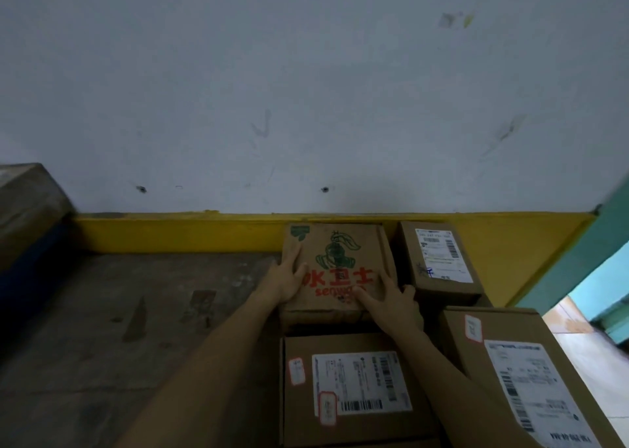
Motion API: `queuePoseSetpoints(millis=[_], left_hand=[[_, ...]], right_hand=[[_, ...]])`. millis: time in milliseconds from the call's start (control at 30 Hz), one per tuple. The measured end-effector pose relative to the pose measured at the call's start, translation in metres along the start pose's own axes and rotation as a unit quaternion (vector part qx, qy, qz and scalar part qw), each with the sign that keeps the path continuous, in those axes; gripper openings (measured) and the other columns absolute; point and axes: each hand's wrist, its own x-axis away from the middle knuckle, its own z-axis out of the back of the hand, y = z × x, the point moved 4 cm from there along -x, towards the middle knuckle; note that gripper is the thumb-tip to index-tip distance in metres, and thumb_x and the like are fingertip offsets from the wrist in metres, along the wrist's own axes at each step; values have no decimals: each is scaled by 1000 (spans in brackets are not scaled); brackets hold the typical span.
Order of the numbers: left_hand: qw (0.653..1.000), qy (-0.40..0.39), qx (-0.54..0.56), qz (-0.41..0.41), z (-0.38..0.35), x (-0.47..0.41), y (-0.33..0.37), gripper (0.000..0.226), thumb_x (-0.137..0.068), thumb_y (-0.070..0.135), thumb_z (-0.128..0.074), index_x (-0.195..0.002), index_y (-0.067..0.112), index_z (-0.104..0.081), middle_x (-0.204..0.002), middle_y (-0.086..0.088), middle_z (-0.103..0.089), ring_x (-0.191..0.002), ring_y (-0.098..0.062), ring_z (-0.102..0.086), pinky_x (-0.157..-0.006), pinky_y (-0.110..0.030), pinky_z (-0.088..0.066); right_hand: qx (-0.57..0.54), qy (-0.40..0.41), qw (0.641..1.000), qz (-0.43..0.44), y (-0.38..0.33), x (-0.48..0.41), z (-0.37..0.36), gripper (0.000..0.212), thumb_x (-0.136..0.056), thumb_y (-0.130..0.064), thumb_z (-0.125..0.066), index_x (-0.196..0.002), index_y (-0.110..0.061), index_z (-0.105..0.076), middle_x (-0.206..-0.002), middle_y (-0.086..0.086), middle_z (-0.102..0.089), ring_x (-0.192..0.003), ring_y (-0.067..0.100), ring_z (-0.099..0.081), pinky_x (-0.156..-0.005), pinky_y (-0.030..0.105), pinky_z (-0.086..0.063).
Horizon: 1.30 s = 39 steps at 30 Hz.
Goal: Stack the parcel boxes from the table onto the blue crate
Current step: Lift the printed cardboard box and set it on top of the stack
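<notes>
A brown parcel box (pixel 340 250) printed with a green figure and red characters lies by the wall. My left hand (pixel 287 275) rests on its left edge, fingers straight along the side. My right hand (pixel 391 299) lies spread on its lower right corner, fingers flat on the top. Nearer to me sits a labelled box (pixel 354 389) with red stickers. A small labelled box (pixel 439 257) stands to the right by the wall, and a large labelled box (pixel 531 372) fills the lower right. The blue crate is not clearly in view.
A white wall with a yellow base stripe (pixel 177 231) runs right behind the boxes. Bare grey floor (pixel 136 328) spreads to the left. A dark box on something blue (pixel 27 209) stands at the far left. A teal door frame (pixel 585 264) and a lit doorway are on the right.
</notes>
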Motion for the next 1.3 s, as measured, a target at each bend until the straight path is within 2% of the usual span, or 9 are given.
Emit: queuePoseSetpoints(millis=[167,300,400,667,733,833,967,1067,1300], left_hand=[[997,21,69,-11,3,-5,6,56,-99,43,-31,-150,34,-9,-148,-19,-36,-130,-37,-42,-107,-39,-39],[994,50,94,-23,2,6,4,55,-99,44,-34,-149,34,-14,-145,-15,-42,-129,-34,-43,-104,-37,-42],[991,74,110,-33,11,19,5,54,-100,40,-34,-150,32,-15,-142,-16,-45,-121,-31,-51,-90,-26,-43],[976,152,117,-104,79,76,14,55,-100,39,-33,-150,27,-14,-136,-14,-51,-114,-29,-56,-83,-29,-47],[970,175,114,-122,100,96,10,54,-100,40,-33,-150,29,-15,-136,-14,-50,-115,-29,-55,-87,-29,-47],[965,191,110,-139,130,126,-7,54,-99,42,-33,-149,31,-16,-139,-14,-48,-120,-31,-53,-96,-33,-46],[960,202,92,-169,168,176,-32,54,-100,37,-33,-150,24,-17,-143,-12,-45,-125,-29,-49,-94,-26,-40],[958,206,81,-180,197,213,-56,54,-101,37,-33,-150,24,-17,-143,-13,-45,-125,-30,-49,-96,-28,-40],[948,246,64,-191,265,275,-103,54,-101,36,-34,-150,24,-16,-139,-15,-49,-118,-31,-55,-91,-27,-42]], right_hand=[[-1,-2,1000,6,2,-4,-1,82,-83,-68,-46,-150,-31,-15,-149,15,-23,-133,36,-32,-103,46,-37],[-6,13,1000,19,2,-2,3,80,-83,-67,-49,-148,-32,-19,-147,14,-27,-132,35,-32,-101,46,-39],[-10,32,999,37,-7,4,9,80,-81,-67,-51,-147,-33,-21,-147,14,-28,-132,35,-32,-101,47,-40],[-9,102,990,101,-61,57,33,82,-81,-69,-50,-148,-35,-19,-149,13,-26,-135,35,-27,-104,47,-36],[-12,114,987,113,-80,80,36,80,-81,-68,-49,-148,-34,-20,-148,13,-26,-135,35,-26,-105,46,-35],[-11,130,983,132,-106,117,32,79,-82,-69,-48,-147,-33,-23,-148,13,-26,-135,34,-26,-104,45,-35],[-28,149,978,145,-138,171,12,78,-82,-68,-49,-146,-31,-25,-147,12,-27,-133,33,-28,-104,46,-36],[-26,160,976,148,-162,211,-6,78,-82,-68,-48,-147,-31,-25,-145,11,-30,-133,33,-29,-103,46,-37],[-45,180,964,188,-224,279,-31,77,-83,-68,-47,-147,-32,-26,-145,14,-31,-134,32,-31,-105,47,-38]])
